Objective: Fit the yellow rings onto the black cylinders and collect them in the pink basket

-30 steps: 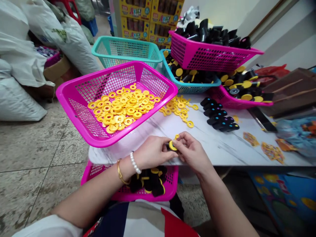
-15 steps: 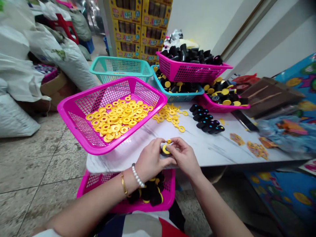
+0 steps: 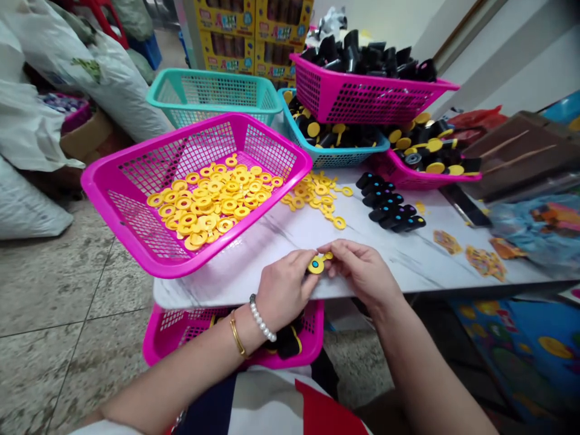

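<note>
Close to the table's front edge, my left hand (image 3: pixel 286 283) is closed on a small black piece, mostly hidden by the fingers. A yellow ring with a tab (image 3: pixel 318 266) sits on the black piece, and a blue dot shows in its centre. The fingers of my right hand (image 3: pixel 365 270) pinch the ring's small tab from the right. Loose yellow rings (image 3: pixel 317 192) lie on the table beyond my hands. More fill the tilted pink basket (image 3: pixel 154 266) at the left. Rows of black pieces with coloured dots (image 3: pixel 389 202) stand to the right.
Below the table edge, a pink basket (image 3: pixel 151 335) holds black-and-yellow pieces. Behind are a teal basket (image 3: pixel 158 90), a blue basket (image 3: pixel 335 158) and a stacked pink basket (image 3: pixel 362 96) of black parts. Orange printed scraps (image 3: pixel 484 261) lie at right. White sacks (image 3: pixel 131 96) stand at left.
My right hand has shifted rightward and now holds the ring's tab out to the side. The ring has turned, so its blue centre shows fully. The camera view has tilted slightly down.
</note>
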`<control>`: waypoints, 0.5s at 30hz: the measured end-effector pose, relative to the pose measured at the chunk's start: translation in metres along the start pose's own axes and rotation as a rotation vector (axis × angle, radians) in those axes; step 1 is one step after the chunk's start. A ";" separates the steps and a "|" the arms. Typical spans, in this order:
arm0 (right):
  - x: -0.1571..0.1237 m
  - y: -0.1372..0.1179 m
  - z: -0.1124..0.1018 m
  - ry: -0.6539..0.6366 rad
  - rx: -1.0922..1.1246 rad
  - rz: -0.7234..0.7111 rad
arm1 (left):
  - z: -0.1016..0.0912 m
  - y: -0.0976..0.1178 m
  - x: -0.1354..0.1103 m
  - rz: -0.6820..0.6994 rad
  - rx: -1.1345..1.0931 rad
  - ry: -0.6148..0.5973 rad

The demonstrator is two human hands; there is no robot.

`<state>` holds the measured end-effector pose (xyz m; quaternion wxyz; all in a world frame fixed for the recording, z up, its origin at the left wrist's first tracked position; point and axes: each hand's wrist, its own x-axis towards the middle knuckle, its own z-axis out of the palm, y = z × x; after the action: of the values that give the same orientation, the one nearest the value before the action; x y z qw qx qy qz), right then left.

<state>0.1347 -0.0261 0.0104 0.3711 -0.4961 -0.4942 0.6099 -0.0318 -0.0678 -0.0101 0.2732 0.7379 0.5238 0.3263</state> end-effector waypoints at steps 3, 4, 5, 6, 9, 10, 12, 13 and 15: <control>0.004 -0.002 -0.005 -0.042 0.056 0.058 | -0.001 -0.003 0.001 -0.020 0.009 -0.014; 0.007 -0.003 -0.007 -0.061 0.064 0.086 | -0.002 -0.003 0.002 -0.030 0.012 -0.021; 0.011 -0.004 -0.009 -0.094 0.065 0.119 | -0.004 -0.004 0.003 -0.040 0.012 -0.027; 0.015 -0.006 -0.011 -0.146 0.056 0.160 | -0.005 -0.003 0.004 -0.045 0.011 -0.035; 0.027 -0.011 -0.010 -0.367 -0.058 0.239 | -0.010 -0.001 0.007 -0.048 0.004 -0.071; 0.030 -0.012 -0.009 -0.421 -0.117 0.233 | -0.011 -0.001 0.008 -0.048 0.001 -0.084; 0.032 -0.013 -0.005 -0.452 -0.215 0.195 | -0.011 -0.001 0.010 -0.051 -0.015 -0.092; 0.032 -0.013 -0.003 -0.436 -0.242 0.178 | -0.011 -0.001 0.010 -0.056 -0.030 -0.088; 0.028 -0.012 -0.001 -0.408 -0.253 0.186 | -0.010 -0.003 0.010 -0.062 -0.072 -0.090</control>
<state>0.1289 0.0036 0.0149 0.1409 -0.4485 -0.5834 0.6623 -0.0386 -0.0565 -0.0037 0.3325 0.7250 0.5216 0.3029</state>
